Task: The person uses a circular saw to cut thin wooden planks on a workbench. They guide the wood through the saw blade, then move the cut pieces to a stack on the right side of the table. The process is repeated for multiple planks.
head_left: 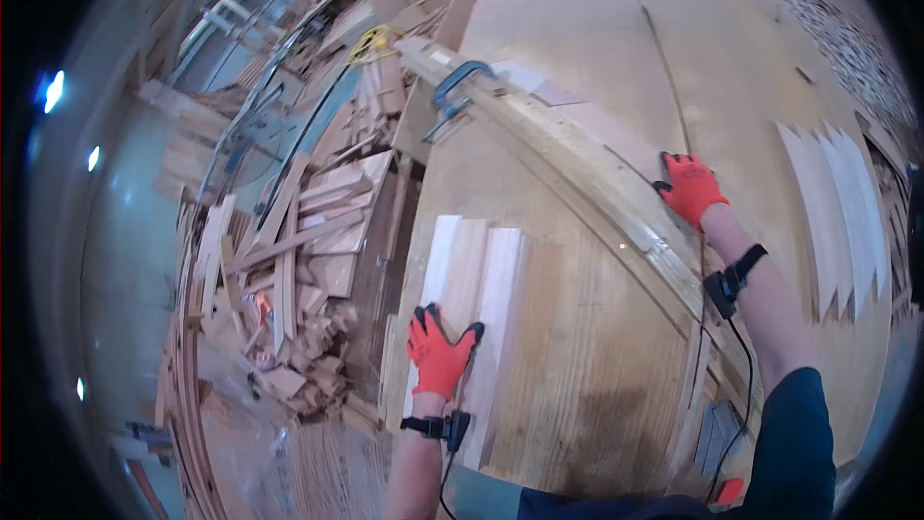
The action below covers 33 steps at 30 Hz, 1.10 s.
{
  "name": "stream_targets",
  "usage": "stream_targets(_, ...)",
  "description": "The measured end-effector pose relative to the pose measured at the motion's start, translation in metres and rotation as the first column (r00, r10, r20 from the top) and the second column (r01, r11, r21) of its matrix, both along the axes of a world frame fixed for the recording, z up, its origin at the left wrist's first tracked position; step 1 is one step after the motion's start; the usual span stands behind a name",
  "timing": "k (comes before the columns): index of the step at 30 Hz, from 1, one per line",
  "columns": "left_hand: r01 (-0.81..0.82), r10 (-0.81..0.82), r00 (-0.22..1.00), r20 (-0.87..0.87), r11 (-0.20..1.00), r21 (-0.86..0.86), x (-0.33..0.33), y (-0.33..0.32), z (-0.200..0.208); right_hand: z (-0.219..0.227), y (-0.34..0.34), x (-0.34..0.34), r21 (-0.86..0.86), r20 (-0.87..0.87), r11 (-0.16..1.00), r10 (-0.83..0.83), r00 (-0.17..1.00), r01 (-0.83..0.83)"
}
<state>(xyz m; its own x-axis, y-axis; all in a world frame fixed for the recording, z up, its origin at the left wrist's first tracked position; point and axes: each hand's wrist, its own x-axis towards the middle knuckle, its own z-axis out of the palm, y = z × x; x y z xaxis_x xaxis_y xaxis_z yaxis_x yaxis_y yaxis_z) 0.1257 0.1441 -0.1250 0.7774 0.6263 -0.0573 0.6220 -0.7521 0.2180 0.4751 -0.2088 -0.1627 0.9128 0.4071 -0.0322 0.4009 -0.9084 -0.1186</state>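
My left hand (441, 354), in a red glove with dark fingertips, lies with fingers spread on a stack of pale wooden boards (469, 265) at the table's near left. Its thumb is apart and rests toward the right-hand board. My right hand (691, 191), gloved alike, lies over the near end of a thin pinkish board (616, 143), fingers extended and thumb out. That board lies along the far side of a long wooden fence (568, 164) crossing the table diagonally. A blue C-clamp (452, 96) grips the fence's far end.
Several pale boards with angle-cut ends (835, 217) lie at the right of the plywood tabletop (577, 376). A thin dark slit or strip (664, 58) runs toward my right hand. Offcuts (308, 231) are heaped left of the table. A cable (743, 356) hangs from my right wrist.
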Motion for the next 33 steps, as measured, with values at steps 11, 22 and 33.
stream_targets(11,0.12,-0.08,0.951,0.298,0.986,-0.117,0.002,0.002,-0.011,0.024,-0.064,-0.027,-0.154,-0.029,0.986,-0.062,0.998,0.057)
stream_targets(22,0.558,-0.529,0.804,0.272,0.829,-0.036,0.071,-0.074,0.071,0.072,-0.308,-0.078,0.137,0.266,0.819,-0.572,0.776,0.557)
stream_targets(33,0.847,-0.837,0.531,0.131,0.526,-0.074,0.115,-0.156,0.075,0.021,-0.476,-0.129,0.258,0.042,0.652,-0.745,0.666,0.713)
